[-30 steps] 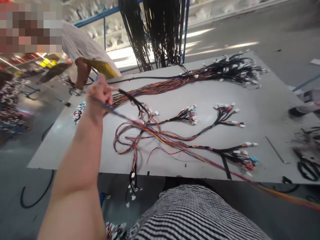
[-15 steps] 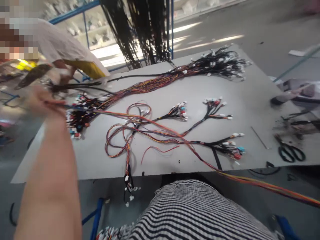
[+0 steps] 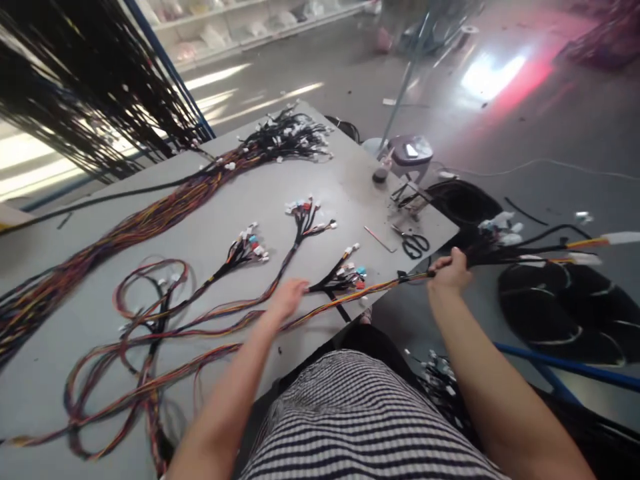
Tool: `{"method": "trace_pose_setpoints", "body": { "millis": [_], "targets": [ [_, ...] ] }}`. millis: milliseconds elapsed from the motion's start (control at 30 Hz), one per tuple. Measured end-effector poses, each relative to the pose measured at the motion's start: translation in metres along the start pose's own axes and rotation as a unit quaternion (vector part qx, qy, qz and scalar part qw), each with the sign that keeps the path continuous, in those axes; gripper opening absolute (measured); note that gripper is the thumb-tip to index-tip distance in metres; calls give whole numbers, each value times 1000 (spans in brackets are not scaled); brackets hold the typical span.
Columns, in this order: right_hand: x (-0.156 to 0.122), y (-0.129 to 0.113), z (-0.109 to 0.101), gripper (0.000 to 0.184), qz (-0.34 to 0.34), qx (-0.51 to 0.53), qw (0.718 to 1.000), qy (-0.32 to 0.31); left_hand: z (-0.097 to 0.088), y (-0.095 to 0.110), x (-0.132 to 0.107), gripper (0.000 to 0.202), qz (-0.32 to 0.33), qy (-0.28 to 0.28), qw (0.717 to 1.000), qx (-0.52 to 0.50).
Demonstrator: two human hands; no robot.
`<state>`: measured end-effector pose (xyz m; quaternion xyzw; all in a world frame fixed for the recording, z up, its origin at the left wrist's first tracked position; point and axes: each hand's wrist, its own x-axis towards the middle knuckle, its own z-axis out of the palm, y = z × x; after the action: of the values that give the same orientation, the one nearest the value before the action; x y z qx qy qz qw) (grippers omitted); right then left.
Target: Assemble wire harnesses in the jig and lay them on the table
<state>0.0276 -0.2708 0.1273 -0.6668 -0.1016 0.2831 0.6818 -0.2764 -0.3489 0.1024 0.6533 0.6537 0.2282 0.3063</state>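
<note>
My right hand [image 3: 450,268] is closed round a wire harness [image 3: 520,248] just past the table's right corner; black branches with white connectors fan out to its right. An orange bundle of that harness [image 3: 350,298] runs left from my fist along the table's front edge. My left hand [image 3: 289,295] rests on the grey table [image 3: 210,213] over the coloured wires, next to a black branch with connectors [image 3: 345,272]; it is blurred, so I cannot tell how the fingers lie. More looped harness wires [image 3: 150,313] lie to the left.
A long pile of harnesses [image 3: 165,207] crosses the back of the table. Scissors [image 3: 413,243] and a thin metal rod [image 3: 379,239] lie near the right edge. Black cable coils [image 3: 560,300] sit on the floor at right. Black wires [image 3: 75,87] hang at the back left.
My view has swung to the right. My left hand came down from the far left onto the wires at the front edge. My right hand is now in view, gripping the harness end.
</note>
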Motion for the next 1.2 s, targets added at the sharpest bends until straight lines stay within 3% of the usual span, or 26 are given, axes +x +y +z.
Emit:
{"method": "trace_pose_setpoints", "body": {
  "millis": [133, 233, 300, 400, 533, 633, 733, 833, 933, 967, 1033, 1100, 1200],
  "targets": [
    [53, 21, 34, 36, 8, 10, 999, -35, 119, 72, 77, 41, 79, -180, 974, -110],
    [104, 35, 60, 38, 15, -59, 995, -80, 173, 103, 133, 46, 61, -228, 960, -154],
    [139, 37, 82, 39, -4, -128, 983, -129, 184, 108, 173, 39, 39, -196, 966, -163],
    [187, 31, 121, 40, -98, -223, 949, -202, 183, 111, 240, 31, 12, -128, 980, -155],
    [233, 22, 171, 39, -191, -384, 877, -216, 190, 122, 317, 34, -24, -114, 986, -123],
    [252, 18, 196, 41, -184, -502, 819, -208, 204, 127, 347, 39, -59, -141, 981, -118],
    [267, 10, 207, 46, -165, -568, 763, -262, 213, 124, 355, 40, -85, -173, 973, -130],
    [264, 4, 193, 50, -214, -589, 718, -303, 215, 118, 356, 32, -104, -173, 966, -162],
    [221, 21, 152, 34, -288, -562, 683, -367, 215, 116, 357, 15, -124, -140, 957, -224],
    [199, 33, 137, 28, -280, -572, 647, -419, 215, 116, 358, 13, -128, -130, 952, -245],
    [155, 62, 113, 24, -236, -623, 539, -516, 216, 117, 358, 13, -141, -121, 941, -283],
    [122, 90, 103, 29, -200, -652, 474, -556, 216, 119, 357, 17, -154, -121, 926, -323],
    [107, 112, 107, 35, -176, -666, 461, -560, 218, 122, 354, 23, -166, -126, 904, -374]
  ]
}}
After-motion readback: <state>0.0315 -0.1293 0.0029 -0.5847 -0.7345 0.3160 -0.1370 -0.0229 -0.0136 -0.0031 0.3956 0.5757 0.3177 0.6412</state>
